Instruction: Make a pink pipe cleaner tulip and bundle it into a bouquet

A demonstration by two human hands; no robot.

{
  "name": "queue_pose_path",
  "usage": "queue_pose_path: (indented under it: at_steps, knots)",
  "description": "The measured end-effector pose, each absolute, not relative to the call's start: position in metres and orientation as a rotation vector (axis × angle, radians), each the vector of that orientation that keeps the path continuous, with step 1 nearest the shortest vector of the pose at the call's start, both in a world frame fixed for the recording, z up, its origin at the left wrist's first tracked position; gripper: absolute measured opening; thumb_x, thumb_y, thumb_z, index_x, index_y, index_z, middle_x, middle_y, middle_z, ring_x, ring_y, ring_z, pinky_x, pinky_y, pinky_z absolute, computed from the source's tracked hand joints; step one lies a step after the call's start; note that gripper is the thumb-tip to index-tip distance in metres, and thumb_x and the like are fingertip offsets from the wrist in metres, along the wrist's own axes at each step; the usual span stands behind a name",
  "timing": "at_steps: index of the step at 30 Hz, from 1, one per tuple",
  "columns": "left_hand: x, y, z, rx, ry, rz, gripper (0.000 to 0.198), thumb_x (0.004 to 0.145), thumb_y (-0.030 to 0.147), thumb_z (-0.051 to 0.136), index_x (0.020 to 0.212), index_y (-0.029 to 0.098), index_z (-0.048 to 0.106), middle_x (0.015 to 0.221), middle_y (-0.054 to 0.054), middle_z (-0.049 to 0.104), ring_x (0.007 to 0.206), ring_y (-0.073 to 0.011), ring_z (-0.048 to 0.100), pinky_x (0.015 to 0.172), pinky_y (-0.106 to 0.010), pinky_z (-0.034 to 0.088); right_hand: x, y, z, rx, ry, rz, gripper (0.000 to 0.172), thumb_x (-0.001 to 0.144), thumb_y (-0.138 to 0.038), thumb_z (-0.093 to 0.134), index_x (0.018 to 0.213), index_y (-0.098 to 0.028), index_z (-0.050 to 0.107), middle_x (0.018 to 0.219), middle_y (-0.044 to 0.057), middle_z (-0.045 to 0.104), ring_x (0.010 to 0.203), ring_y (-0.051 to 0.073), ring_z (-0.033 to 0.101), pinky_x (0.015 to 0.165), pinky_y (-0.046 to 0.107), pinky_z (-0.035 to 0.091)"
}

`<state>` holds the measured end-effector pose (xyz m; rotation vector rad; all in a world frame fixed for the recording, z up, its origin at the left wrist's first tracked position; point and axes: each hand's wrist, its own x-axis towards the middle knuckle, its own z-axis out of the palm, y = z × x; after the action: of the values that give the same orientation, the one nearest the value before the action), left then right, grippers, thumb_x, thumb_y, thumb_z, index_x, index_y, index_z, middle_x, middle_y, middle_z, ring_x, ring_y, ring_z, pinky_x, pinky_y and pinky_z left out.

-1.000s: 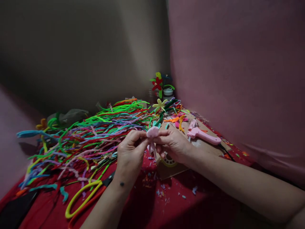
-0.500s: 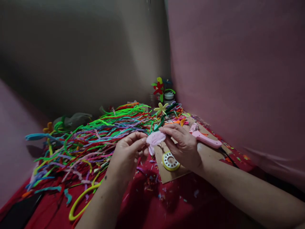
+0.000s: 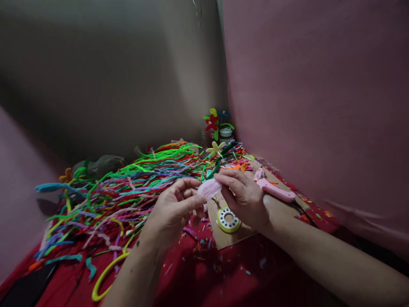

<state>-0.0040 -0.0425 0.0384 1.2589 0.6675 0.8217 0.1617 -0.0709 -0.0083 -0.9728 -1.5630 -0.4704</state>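
Note:
Both hands meet over a red cloth (image 3: 223, 277), pinching a small coiled pink pipe cleaner piece (image 3: 209, 188). My left hand (image 3: 174, 211) grips its left side with thumb and curled fingers. My right hand (image 3: 244, 197) closes on its right side from above. A big heap of loose coloured pipe cleaners (image 3: 128, 183) lies just behind and left of my left hand.
A cardboard sheet (image 3: 230, 241) under my right hand carries a yellow tape roll (image 3: 228, 220) and a pink glue gun (image 3: 271, 189). Yellow-handled scissors (image 3: 105, 275) lie at lower left. Pipe-cleaner flowers (image 3: 214, 121) and a small jar (image 3: 226, 133) stand in the corner, walls close behind and right.
The pink piece has been turned and pressed from a small upright loop into a wider coil. My right hand shifted onto its top; the view tilted down a little.

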Motion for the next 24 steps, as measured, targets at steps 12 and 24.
queue_pose_path:
  at_steps: [12, 24]
  knots:
    - [0.0002, -0.0452, 0.0356, 1.324, 0.735, 0.991, 0.021, 0.064, 0.016, 0.074, 0.079, 0.015, 0.059, 0.060, 0.001, 0.065, 0.045, -0.0106, 0.059, 0.040, -0.019, 0.046, 0.1618, -0.0708, -0.0107, -0.998, -1.590, -0.439, 0.018, 0.086, -0.013, 0.049, 0.099, -0.016, 0.061, 0.093, 0.010, 0.066, 0.087, 0.018, 0.062, 0.074, 0.034, 0.053]
    - [0.0025, -0.0454, 0.0343, 1.282, 0.721, 1.040, 0.021, 0.064, 0.017, 0.074, 0.080, 0.014, 0.060, 0.062, 0.000, 0.064, 0.045, -0.0097, 0.058, 0.038, -0.018, 0.046, 0.1623, -0.0675, -0.0136, -1.011, -1.603, -0.422, 0.018, 0.085, -0.013, 0.049, 0.098, -0.015, 0.062, 0.093, 0.010, 0.066, 0.086, 0.018, 0.062, 0.073, 0.033, 0.052]
